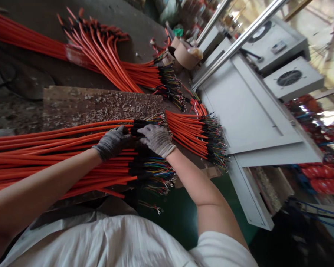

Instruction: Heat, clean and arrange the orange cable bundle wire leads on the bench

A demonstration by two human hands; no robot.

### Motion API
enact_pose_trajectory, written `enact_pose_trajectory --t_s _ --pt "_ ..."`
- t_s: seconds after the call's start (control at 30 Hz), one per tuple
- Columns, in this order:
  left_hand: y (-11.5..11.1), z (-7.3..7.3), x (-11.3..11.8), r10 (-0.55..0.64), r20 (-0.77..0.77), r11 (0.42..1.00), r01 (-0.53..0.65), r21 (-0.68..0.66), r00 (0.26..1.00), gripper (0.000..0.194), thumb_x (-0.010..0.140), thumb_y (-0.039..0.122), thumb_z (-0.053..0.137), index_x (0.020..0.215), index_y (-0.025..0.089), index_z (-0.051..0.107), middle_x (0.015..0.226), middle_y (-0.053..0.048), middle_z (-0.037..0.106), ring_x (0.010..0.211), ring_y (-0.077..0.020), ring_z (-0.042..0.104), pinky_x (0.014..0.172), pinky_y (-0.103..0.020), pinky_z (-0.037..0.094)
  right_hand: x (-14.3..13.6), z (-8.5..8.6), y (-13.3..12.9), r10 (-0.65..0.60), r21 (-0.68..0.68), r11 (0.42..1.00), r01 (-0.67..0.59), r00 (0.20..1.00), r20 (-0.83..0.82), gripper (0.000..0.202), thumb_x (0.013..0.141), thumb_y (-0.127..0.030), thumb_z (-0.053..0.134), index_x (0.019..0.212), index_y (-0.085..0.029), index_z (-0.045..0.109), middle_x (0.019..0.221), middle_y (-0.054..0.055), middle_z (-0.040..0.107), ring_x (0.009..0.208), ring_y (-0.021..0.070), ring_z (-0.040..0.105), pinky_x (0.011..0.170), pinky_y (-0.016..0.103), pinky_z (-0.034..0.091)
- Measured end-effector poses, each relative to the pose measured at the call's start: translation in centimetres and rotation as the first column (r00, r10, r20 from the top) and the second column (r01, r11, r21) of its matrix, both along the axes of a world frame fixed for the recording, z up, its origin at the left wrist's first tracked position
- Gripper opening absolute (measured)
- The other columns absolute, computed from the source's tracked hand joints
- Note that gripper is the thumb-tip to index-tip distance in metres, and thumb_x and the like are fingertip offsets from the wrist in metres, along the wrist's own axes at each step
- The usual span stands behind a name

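Observation:
Long orange cables (pixel 58 159) lie side by side across the bench, with black sleeves (pixel 140 124) and thin coloured wires (pixel 158 165) at their right ends. My left hand (pixel 113 142), in a grey glove, is closed at the black sleeve of one upper cable. Just right of it, my right hand (pixel 157 140), also gloved, has its fingers bent around the same black part. The fingertips of both hands nearly meet there. Small ring terminals (pixel 172 181) hang at some wire ends.
A wooden board (pixel 100 105) covered with small scraps lies beyond the cables. More orange bundles (pixel 186 133) lie to the right and farther back. A tape roll (pixel 185 55) stands behind, beside a large white machine cabinet (pixel 247 107) and metal rails (pixel 239 40).

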State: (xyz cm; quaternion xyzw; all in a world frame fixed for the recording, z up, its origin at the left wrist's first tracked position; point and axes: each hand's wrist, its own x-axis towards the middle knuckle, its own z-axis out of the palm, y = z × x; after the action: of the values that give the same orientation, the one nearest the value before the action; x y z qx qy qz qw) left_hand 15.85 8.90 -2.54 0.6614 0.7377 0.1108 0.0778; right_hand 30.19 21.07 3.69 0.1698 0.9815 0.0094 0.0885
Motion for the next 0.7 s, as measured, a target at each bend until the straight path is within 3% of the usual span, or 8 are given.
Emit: enact_pose_trajectory --t_s 0.07,0.17,0.33,0.43,0.53,0.7 --pt "0.1 1.0 0.3 -0.040 -0.042 0.993 0.035 -0.115 0.998 0.031 0.095 0.029 0.044 0.108 0.017 0.070 0.101 -0.014 0.066 0.087 -0.0256 0.063 0.070 -0.033 0.045 0.3 0.5 -0.4 -0.020 -0.042 0.999 0.022 0.999 0.033 0.033 0.096 -0.038 0.047 0.125 -0.027 0.060 0.120 0.006 0.067 0.108 0.0230 0.062 0.089 0.034 0.044" --pt "-0.1 1.7 0.9 -0.135 -0.014 0.971 0.129 -0.200 0.991 0.029 0.092 0.028 0.048 0.108 0.018 0.069 0.097 -0.014 0.067 0.086 -0.0265 0.064 0.069 -0.034 0.046 0.8 0.1 -1.5 -0.020 -0.076 0.996 0.038 0.974 0.225 0.031 0.095 -0.037 0.046 0.119 -0.025 0.063 0.108 0.007 0.071 0.099 0.0255 0.066 0.081 0.036 0.048" --pt "-0.8 1.8 2.1 -0.118 -0.036 0.960 0.105 -0.258 0.992 0.032 0.085 0.014 0.050 0.111 0.008 0.066 0.102 -0.019 0.068 0.097 -0.0324 0.063 0.075 -0.038 0.048 0.9 -1.4 -2.3 -0.044 -0.069 0.995 0.067 0.953 0.298 0.037 0.094 -0.037 0.045 0.121 -0.017 0.059 0.115 0.014 0.067 0.105 0.0292 0.064 0.085 0.042 0.049" --pt "-1.1 1.4 1.9 -0.062 0.019 0.974 0.064 -0.217 0.998 0.032 0.090 0.026 0.049 0.112 0.009 0.065 0.103 -0.018 0.068 0.100 -0.0325 0.064 0.081 -0.040 0.049 0.9 -1.3 -2.2 -0.039 -0.108 0.991 0.074 0.954 0.297 0.035 0.094 -0.037 0.044 0.118 -0.018 0.060 0.116 0.013 0.065 0.107 0.0276 0.061 0.088 0.041 0.048" --pt "-1.3 0.5 1.1 0.016 0.095 0.994 -0.006 -0.112 0.995 0.034 0.093 0.033 0.045 0.114 0.013 0.064 0.103 -0.015 0.068 0.099 -0.0291 0.065 0.083 -0.038 0.049 1.1 -1.0 -2.3 -0.079 -0.037 0.996 0.087 0.980 0.181 0.030 0.096 -0.033 0.042 0.114 -0.017 0.059 0.116 0.013 0.063 0.108 0.0270 0.058 0.088 0.041 0.046" --pt "-1.6 -1.4 -0.2 -0.035 0.281 0.999 0.028 0.029 0.959 0.032 0.090 0.033 0.047 0.110 0.018 0.067 0.103 -0.009 0.070 0.097 -0.0250 0.065 0.086 -0.034 0.049 1.4 -1.3 -2.5 -0.016 0.086 0.996 0.006 0.993 0.121 0.028 0.097 -0.029 0.037 0.111 -0.016 0.058 0.110 0.015 0.063 0.105 0.0294 0.054 0.082 0.044 0.042"
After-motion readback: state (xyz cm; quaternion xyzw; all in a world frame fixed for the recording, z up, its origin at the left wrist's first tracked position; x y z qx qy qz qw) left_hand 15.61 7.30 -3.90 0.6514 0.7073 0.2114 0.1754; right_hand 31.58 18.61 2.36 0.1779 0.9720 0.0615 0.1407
